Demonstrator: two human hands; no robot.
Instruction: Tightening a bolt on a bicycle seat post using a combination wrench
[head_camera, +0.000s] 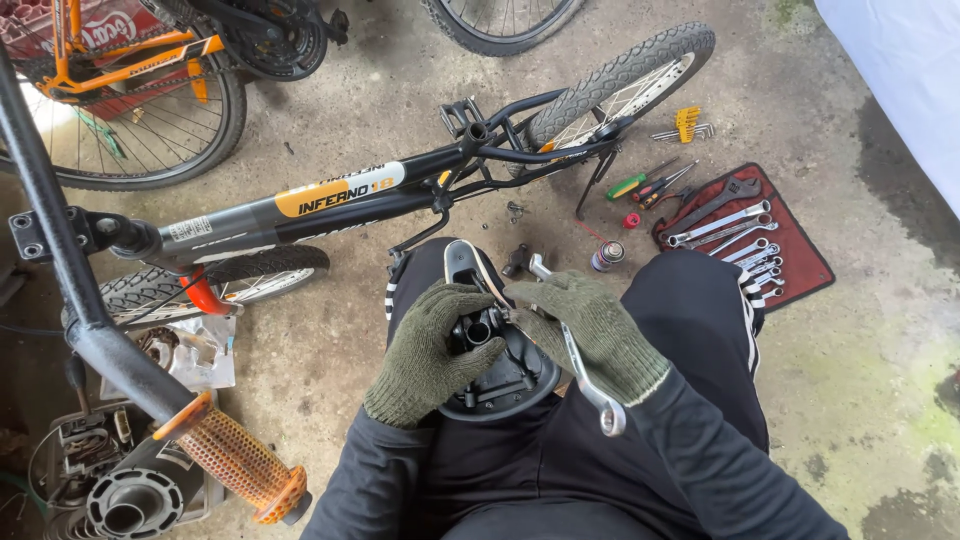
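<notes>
A black bicycle saddle (500, 385) lies upside down on my lap, its clamp facing up. My left hand (430, 350), in a green knitted glove, grips the saddle's underside at the clamp. My right hand (595, 335), gloved the same, holds a silver ring spanner (585, 375) whose upper end sits at the clamp and whose ring end points down toward my right forearm. A small black bicycle frame (330, 200) stands on the concrete just ahead of my knees, without a saddle.
A red tool roll (800, 255) with several spanners lies at the right, with screwdrivers (650, 183), a hex key set (686, 124) and a small spray can (606, 256) nearby. An orange handlebar grip (240, 462) juts in at lower left. An orange bicycle (120, 70) stands behind.
</notes>
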